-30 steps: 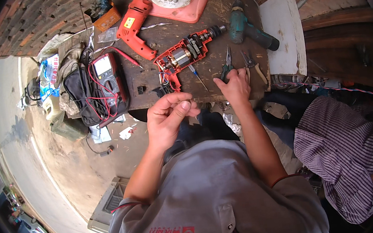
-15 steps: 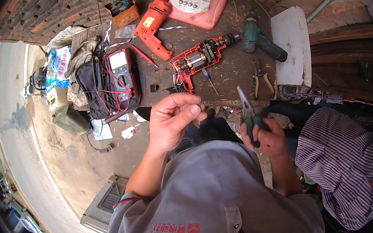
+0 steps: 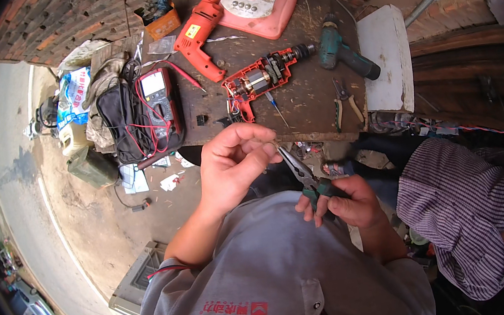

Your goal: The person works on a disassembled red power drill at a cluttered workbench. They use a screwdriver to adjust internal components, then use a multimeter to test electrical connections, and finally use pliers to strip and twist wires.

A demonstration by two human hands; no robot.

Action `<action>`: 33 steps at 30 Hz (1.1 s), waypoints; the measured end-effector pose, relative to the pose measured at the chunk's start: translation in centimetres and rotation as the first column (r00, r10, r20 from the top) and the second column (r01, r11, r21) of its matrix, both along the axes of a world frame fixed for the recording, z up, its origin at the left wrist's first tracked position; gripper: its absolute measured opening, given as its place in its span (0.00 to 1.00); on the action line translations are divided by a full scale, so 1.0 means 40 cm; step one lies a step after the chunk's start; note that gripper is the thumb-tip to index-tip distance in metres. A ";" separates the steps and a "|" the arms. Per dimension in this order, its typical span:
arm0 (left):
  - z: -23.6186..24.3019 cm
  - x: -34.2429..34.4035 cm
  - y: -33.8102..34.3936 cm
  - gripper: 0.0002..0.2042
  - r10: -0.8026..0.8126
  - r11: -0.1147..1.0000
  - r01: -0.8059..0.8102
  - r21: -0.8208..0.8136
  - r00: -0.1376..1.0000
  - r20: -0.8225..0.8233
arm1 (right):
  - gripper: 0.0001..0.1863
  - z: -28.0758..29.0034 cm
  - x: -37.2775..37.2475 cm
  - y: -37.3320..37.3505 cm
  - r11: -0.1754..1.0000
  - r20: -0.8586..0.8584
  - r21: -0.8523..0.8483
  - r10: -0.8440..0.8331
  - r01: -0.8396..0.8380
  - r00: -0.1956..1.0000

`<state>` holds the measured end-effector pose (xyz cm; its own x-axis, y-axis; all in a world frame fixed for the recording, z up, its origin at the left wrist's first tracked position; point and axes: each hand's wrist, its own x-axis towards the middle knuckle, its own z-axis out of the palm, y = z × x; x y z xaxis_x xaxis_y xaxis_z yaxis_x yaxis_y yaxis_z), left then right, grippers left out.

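Observation:
My left hand (image 3: 237, 165) is raised near the table's front edge, thumb and forefinger pinched around something too small to make out. My right hand (image 3: 345, 202) grips green-handled long-nose pliers (image 3: 301, 170), their tips at my left fingertips. Beyond them on the wooden table (image 3: 302, 107) lies an opened red drill (image 3: 255, 81) with motor and gears exposed, a thin screwdriver (image 3: 275, 109) beside it and a small black part (image 3: 202, 120) to its left.
The table also holds a red drill (image 3: 200, 44), pink appliance (image 3: 258, 5), teal cordless drill (image 3: 340, 52), cutters (image 3: 354, 107), multimeter (image 3: 157, 106) and black case (image 3: 119, 129). A white board (image 3: 383, 47) is right of it. A person in checked clothing (image 3: 459, 207) is low at my right.
My right hand has taken the green-handled pliers off the table and lifted them back toward me, then brought their tips up to my pinched left fingers.

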<state>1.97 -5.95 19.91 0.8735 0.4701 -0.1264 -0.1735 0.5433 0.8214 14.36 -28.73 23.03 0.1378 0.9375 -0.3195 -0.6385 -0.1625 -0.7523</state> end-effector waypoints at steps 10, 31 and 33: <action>0.011 0.010 -0.003 0.13 -0.005 0.999 0.007 -0.052 1.000 0.028 | 0.14 0.004 0.002 0.000 0.999 -0.047 -0.029 -0.019 0.017 0.999; 0.026 0.025 -0.003 0.07 -0.072 0.994 0.070 -0.085 0.997 -0.028 | 0.18 0.004 0.001 0.005 0.997 -0.009 0.007 -0.078 0.078 0.997; 0.023 0.021 -0.004 0.08 -0.097 0.992 0.093 -0.086 0.994 -0.046 | 0.17 0.004 -0.002 0.005 0.997 0.008 0.012 -0.079 0.079 0.997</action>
<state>2.82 -6.12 20.84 0.9053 0.3711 -0.2068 -0.0772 0.6225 0.7788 14.30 -28.54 23.18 0.2144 0.9272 -0.3072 -0.6424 -0.1031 -0.7594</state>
